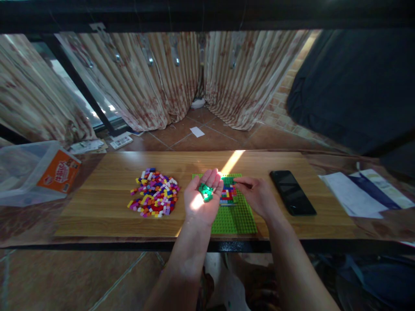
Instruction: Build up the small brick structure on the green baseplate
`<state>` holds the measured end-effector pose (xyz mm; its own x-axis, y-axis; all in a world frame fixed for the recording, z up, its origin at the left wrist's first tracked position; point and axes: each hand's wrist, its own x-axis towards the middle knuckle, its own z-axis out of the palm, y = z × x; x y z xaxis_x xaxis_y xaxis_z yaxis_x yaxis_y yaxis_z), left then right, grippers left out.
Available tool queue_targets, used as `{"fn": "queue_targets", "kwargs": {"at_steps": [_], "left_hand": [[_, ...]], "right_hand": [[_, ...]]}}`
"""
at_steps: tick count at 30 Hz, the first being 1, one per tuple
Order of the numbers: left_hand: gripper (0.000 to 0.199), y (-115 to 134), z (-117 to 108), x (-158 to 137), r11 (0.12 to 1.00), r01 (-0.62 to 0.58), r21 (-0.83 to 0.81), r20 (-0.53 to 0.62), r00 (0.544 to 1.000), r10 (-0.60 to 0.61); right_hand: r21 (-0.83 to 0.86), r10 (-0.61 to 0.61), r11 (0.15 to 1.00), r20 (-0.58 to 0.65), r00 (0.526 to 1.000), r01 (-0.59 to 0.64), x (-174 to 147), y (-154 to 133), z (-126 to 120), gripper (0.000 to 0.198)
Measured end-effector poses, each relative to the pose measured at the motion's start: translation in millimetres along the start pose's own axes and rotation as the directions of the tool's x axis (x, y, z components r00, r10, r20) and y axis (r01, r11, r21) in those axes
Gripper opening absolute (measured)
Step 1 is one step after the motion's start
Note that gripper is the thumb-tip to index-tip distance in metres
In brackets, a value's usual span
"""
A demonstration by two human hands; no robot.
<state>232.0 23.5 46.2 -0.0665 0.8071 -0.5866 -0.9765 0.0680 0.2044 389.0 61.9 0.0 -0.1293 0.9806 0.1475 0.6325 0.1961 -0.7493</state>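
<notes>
The left hand (205, 208) lies flat with its palm up, fingers extended and not gripping, and carries a small heap of green bricks (205, 192). The right hand (256, 196) has thumb and fingers drawn together at the far right part of the green baseplate (238, 222); whether a brick is pinched there I cannot tell. The baseplate sits on the wooden worktop (103, 194), bearing a patch of coloured bricks (228, 195) partly hidden behind the left hand. A tilt of that uncupped palm could spill the loose pieces, and the strip of glare across it could make small studs hard to judge, inviting a misaligned press. The mixed brick pile (157, 196) and the phone (292, 192) lie apart on either side. On the clear tub (19, 175), an orange label (63, 172) bears white Chinese-looking characters, too blurred to read surely; a floor leaflet (121, 141) shows a QR-like block. No phone brand is visible.
</notes>
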Motion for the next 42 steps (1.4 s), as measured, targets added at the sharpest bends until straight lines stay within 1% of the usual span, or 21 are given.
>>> {"fn": "queue_targets", "kwargs": {"at_steps": [8, 14, 18, 22, 29, 33, 38, 40, 42], "left_hand": [[0.027, 2.0, 1.2, -1.7, 1.000, 0.006, -0.004, -0.007, 1.000, -0.006], [0.027, 3.3, -0.9, 1.1, 1.000, 0.021, -0.001, 0.008, 1.000, -0.021], [0.027, 4.3, -1.8, 2.6, 1.000, 0.021, 0.001, 0.006, 1.000, -0.021], [0.026, 4.6, -1.4, 1.8, 1.000, 0.024, 0.004, 0.001, 1.000, -0.024], [0.027, 5.0, -1.3, 0.2, 0.999, 0.031, 0.013, 0.006, 1.000, -0.031], [0.027, 5.9, -2.5, 1.5, 0.999, 0.036, 0.007, 0.012, 0.999, -0.037], [0.027, 5.4, -3.0, 2.4, 0.999, 0.040, 0.013, 0.014, 0.999, -0.041], [0.027, 3.7, -2.5, 1.2, 0.999, 0.040, 0.021, 0.022, 0.999, -0.041], [0.028, 1.3, -2.1, -0.6, 0.999, 0.042, 0.030, 0.040, 0.998, -0.043]], "right_hand": [[-0.009, -0.026, 1.000, -0.009, 1.000, 0.026, 0.5, 0.3, 1.7, 0.019], [0.022, 0.044, 0.999, -0.045, 0.998, -0.044, 3.6, -1.0, 3.9, 0.017], [0.102, 0.066, 0.993, -0.024, 0.998, -0.063, 4.9, 6.6, 5.2, 0.017], [0.173, 0.104, 0.980, -0.017, 0.994, -0.100, 6.5, 14.3, 6.9, 0.022], [0.242, 0.126, 0.964, -0.041, 0.991, -0.113, 7.6, 11.4, 11.6, 0.021], [0.335, 0.187, 0.929, -0.048, 0.981, -0.160, 8.9, 12.4, 14.7, 0.025], [0.451, 0.259, 0.863, -0.007, 0.966, -0.228, 10.0, 13.1, 18.1, 0.028], [0.477, 0.266, 0.846, 0.008, 0.964, -0.237, 9.5, 12.0, 18.8, 0.029], [0.467, 0.253, 0.853, 0.016, 0.967, -0.231, 8.7, 10.8, 18.8, 0.030]]}}
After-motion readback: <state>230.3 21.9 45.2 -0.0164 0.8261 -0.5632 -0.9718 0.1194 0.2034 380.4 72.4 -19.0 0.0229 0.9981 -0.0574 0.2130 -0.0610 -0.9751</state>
